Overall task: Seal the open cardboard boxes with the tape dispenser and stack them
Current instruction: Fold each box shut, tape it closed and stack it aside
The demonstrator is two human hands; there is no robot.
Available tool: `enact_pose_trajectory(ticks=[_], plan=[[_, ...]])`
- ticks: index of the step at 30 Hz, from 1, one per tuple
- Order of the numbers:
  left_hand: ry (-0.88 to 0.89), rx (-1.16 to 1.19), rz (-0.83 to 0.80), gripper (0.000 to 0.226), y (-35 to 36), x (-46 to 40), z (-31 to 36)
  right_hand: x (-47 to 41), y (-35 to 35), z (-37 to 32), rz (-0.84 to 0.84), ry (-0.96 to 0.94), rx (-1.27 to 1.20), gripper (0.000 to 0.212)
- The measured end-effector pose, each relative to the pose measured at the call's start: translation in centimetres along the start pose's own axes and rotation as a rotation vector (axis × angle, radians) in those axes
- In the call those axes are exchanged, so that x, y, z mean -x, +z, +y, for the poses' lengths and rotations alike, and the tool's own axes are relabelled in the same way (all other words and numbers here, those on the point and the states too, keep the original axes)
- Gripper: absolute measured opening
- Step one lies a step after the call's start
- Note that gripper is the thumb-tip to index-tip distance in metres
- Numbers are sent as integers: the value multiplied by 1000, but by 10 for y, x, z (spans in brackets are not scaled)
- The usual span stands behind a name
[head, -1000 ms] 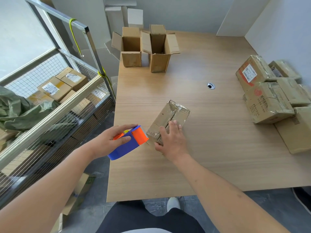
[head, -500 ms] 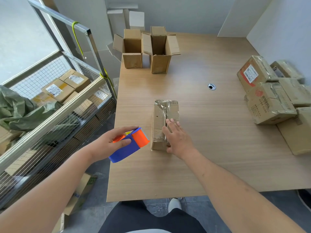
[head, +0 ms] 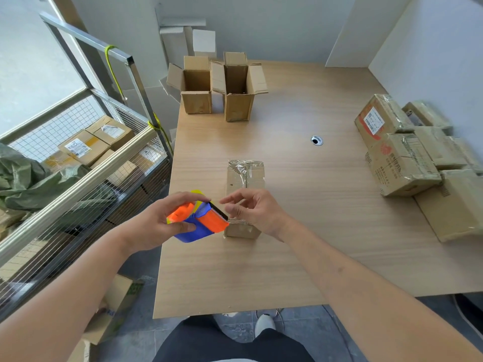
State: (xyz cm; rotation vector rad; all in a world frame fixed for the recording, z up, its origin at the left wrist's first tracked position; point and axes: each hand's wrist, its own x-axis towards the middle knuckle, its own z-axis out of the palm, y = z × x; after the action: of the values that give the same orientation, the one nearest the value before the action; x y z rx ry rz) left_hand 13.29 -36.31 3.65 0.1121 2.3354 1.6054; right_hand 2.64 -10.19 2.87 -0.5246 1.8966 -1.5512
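Over table (head: 300, 231), left hand (head: 156, 223) grips dispenser (head: 201, 220).

Bare table (head: 300, 231) lies between the taped box (head: 245, 178) mid-table, two open boxes (head: 222, 87) at the far edge and sealed boxes (head: 407, 158) stacked right

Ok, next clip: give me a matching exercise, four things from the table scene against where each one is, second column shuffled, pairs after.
Things:
1. tape dispenser
2. two open boxes
3. taped box
4. pile of sealed boxes

Places:
A. right side of the table
B. held in the left hand
C. far left corner of the table
D. lying in the middle, beyond the right hand

Pairs: 1-B, 2-C, 3-D, 4-A
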Motion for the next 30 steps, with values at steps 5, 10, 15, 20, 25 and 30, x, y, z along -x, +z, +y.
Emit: enact_pose_trajectory(ticks=[5, 10, 15, 20, 25, 30], plan=[[22, -10, -32, 60, 4, -3, 12, 3, -2, -4, 9, 22, -51, 11], [-5, -110, -75, 59, 6, -6, 19, 8, -7, -5, 74, -26, -38, 16], [-18, -147, -81, 59, 14, -10, 21, 13, -11, 2, 102, -37, 62, 21], [-31, -192, -131, 59, 17, -17, 22, 19, -14, 10, 147, -47, 153, 7], [-9, -250, -140, 61, 24, -26, 24, 22, -11, 18, 201, -9, 162, 8], [-23, -311, -164, 62, 31, -34, 25, 26, -6, 28, 314, 5, 150, 10]])
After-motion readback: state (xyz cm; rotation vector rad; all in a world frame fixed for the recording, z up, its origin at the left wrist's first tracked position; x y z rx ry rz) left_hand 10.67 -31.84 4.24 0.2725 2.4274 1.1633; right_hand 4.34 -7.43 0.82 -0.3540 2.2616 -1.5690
